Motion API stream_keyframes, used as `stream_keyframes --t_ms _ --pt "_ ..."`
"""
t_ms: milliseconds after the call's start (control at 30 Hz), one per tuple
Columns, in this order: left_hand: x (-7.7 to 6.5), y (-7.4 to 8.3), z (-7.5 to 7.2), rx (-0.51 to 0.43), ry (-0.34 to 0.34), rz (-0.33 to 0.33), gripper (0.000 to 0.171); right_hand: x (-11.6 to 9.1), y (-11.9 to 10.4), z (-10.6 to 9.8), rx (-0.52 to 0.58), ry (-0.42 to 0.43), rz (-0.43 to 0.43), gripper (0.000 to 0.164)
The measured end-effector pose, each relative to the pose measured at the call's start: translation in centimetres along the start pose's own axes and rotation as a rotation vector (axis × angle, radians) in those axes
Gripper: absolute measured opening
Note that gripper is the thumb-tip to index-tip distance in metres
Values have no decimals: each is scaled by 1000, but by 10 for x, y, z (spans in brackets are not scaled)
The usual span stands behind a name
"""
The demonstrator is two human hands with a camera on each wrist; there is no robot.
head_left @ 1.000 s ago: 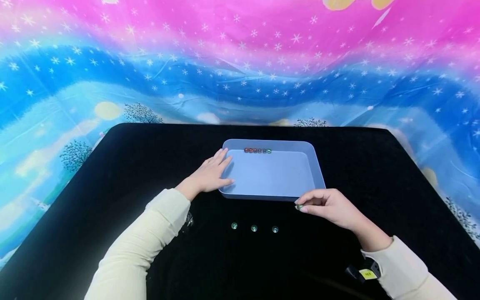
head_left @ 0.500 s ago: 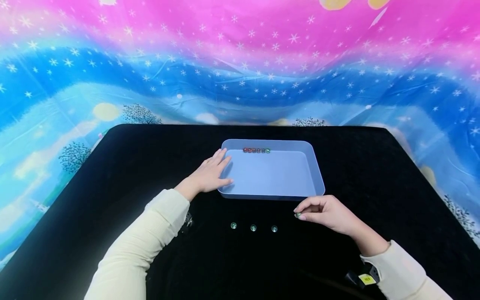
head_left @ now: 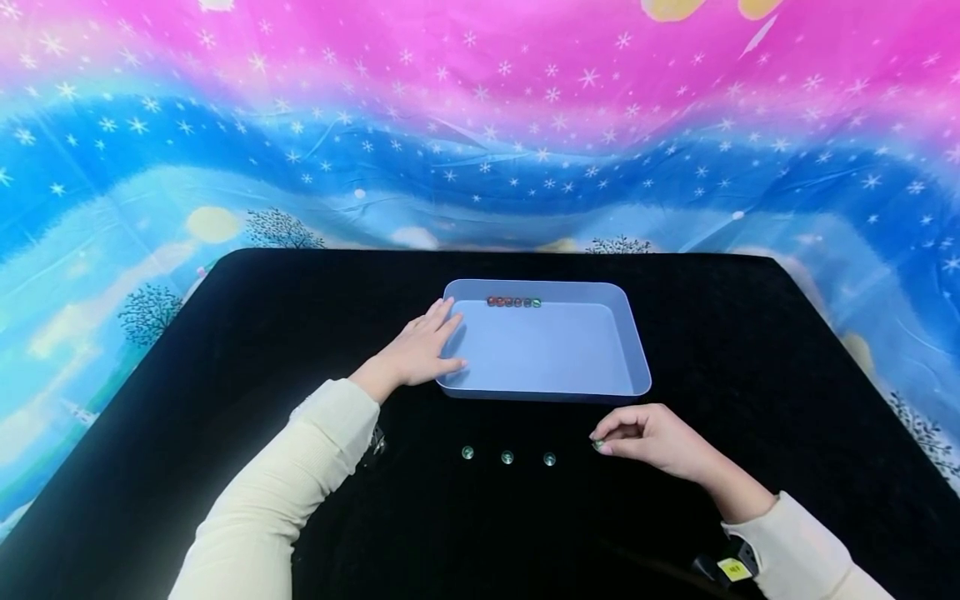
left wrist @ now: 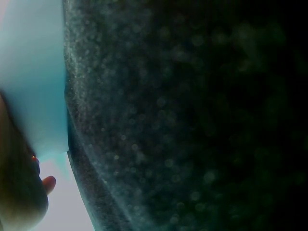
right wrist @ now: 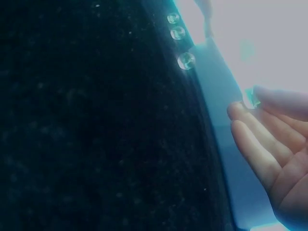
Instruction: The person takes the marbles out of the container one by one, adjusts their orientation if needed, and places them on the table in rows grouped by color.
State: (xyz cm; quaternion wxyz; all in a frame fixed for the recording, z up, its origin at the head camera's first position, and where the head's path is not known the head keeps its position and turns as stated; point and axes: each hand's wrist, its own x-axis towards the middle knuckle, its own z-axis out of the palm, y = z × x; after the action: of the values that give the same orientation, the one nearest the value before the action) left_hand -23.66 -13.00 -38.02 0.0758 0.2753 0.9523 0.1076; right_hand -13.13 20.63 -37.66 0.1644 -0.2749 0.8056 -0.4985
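Observation:
My right hand (head_left: 656,437) pinches a clear green glass marble (head_left: 597,446) between thumb and fingertips, close over the black cloth in front of the tray's near right corner. In the right wrist view the marble (right wrist: 250,97) glints between the fingertips. To its left, three similar marbles (head_left: 507,457) lie spaced out in a row on the cloth. My left hand (head_left: 416,346) rests over the left rim of a shallow blue-grey tray (head_left: 547,350), fingers spread and straight. Inside, along the far wall, several red and green marbles (head_left: 513,302) sit side by side in a line.
The table is covered by a black cloth (head_left: 337,300), which reaches back to a pink and blue snowflake-patterned backdrop (head_left: 480,125). A dark wrist device with a yellow label (head_left: 733,570) sits at the right cuff.
My right hand has come down toward me from the tray's near right corner, with the marble still pinched. The left hand, the tray and the other marbles have stayed in place.

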Motion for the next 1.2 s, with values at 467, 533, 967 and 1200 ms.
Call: stream_keyframes --t_ms 467,533,967,1200 --pt "0 -1 2 -4 -3 1 75 0 5 5 -51 -83 81 14" --pt "0 -1 2 -3 -2 3 75 0 7 5 -66 -90 91 13" --pt "0 0 1 -7 -1 -2 75 1 8 8 -122 -78 116 9" --pt "-1 3 -1 -19 -12 -9 74 1 6 8 -77 -83 125 9"
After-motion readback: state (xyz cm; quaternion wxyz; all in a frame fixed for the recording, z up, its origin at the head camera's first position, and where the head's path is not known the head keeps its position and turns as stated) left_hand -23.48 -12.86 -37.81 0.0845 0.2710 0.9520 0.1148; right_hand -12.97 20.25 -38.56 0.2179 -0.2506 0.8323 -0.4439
